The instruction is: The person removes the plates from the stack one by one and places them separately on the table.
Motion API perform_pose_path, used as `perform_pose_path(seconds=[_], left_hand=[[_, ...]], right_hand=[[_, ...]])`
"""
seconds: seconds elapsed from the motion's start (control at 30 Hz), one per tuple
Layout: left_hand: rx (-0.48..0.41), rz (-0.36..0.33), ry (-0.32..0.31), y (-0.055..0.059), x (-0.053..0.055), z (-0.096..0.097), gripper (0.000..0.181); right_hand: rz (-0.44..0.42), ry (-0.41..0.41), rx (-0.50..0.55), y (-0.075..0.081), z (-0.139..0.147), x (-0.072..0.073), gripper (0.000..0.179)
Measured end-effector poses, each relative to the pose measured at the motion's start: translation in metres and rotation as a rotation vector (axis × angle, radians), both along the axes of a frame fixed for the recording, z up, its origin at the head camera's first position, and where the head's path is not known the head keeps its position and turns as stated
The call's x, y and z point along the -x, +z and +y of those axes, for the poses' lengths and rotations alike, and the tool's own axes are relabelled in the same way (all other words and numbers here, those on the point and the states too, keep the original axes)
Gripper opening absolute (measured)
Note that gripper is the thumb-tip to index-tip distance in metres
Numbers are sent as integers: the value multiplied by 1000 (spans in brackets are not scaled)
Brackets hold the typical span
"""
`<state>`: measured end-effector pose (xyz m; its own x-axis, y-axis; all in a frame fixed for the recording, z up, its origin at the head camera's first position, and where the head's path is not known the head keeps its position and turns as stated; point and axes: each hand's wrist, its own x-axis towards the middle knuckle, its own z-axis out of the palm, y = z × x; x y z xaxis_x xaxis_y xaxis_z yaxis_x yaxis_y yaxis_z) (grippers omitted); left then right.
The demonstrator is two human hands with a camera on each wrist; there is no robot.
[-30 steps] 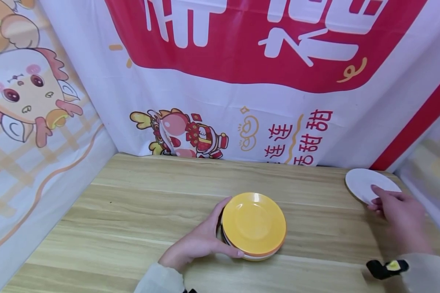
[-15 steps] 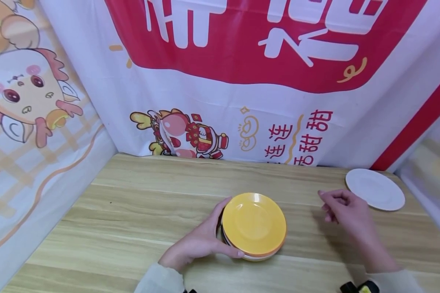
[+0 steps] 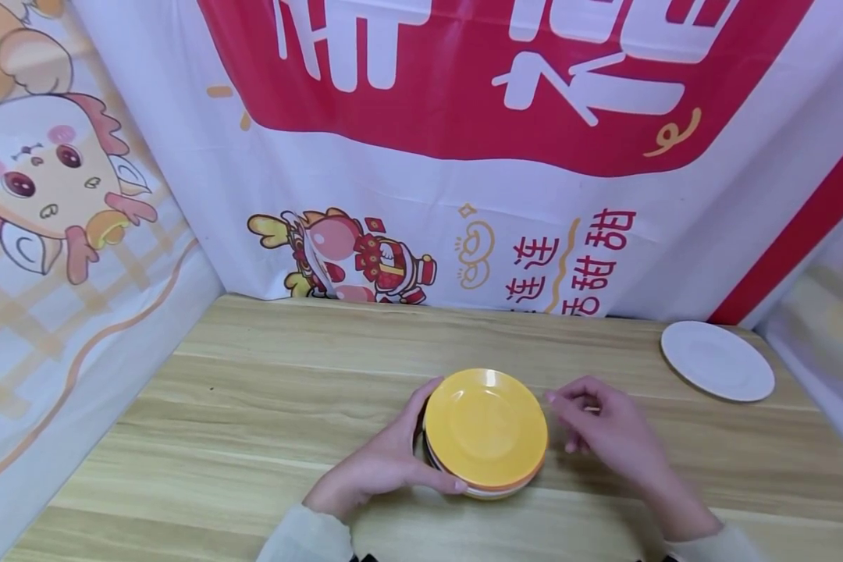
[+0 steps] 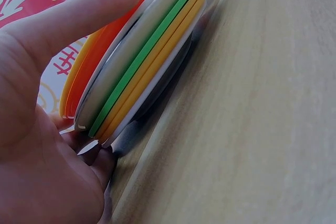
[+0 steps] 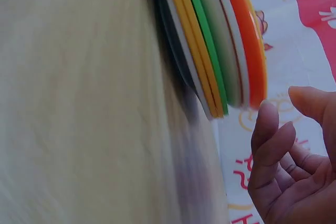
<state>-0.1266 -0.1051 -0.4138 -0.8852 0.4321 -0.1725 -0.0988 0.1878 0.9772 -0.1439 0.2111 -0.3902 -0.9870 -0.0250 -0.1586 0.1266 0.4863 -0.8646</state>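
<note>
A stack of plates (image 3: pixel 487 433) stands on the wooden table, a yellow plate uppermost. From the side, the left wrist view shows orange, white, green and yellow rims (image 4: pixel 144 59) below it, with a dark one at the bottom. My left hand (image 3: pixel 393 460) grips the stack's left side, thumb along the near edge and fingers round the far side. Just right of the stack is my right hand (image 3: pixel 607 425), holding nothing, its fingers loosely bent. In the right wrist view its thumb and fingers (image 5: pixel 266 124) are apart, close to the orange rim; whether they touch it I cannot tell.
A white plate (image 3: pixel 718 361) lies by itself at the table's back right corner. Printed cloth (image 3: pixel 407 179) hangs behind the wooden table (image 3: pixel 253 406) and along both its sides.
My right hand has let go of the white plate at the back right and moved left to the stack. My left hand keeps its hold, and the stack has stayed in place.
</note>
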Motion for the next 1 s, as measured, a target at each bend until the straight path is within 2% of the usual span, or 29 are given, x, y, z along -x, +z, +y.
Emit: perform_pose_path(seconds=[0.23,0.63,1.0], left_hand=[[-7,-7,9,0,0,1,128],[-5,-7,16,-1,0,2,128],[-9,-2,15,-2,1,1,124]], right_hand=[[1,13,-25,-5,-17,-8,44],[-46,-1,10,-10,-16,-8,46],[-36,9,24,-13,-15,-11,49]])
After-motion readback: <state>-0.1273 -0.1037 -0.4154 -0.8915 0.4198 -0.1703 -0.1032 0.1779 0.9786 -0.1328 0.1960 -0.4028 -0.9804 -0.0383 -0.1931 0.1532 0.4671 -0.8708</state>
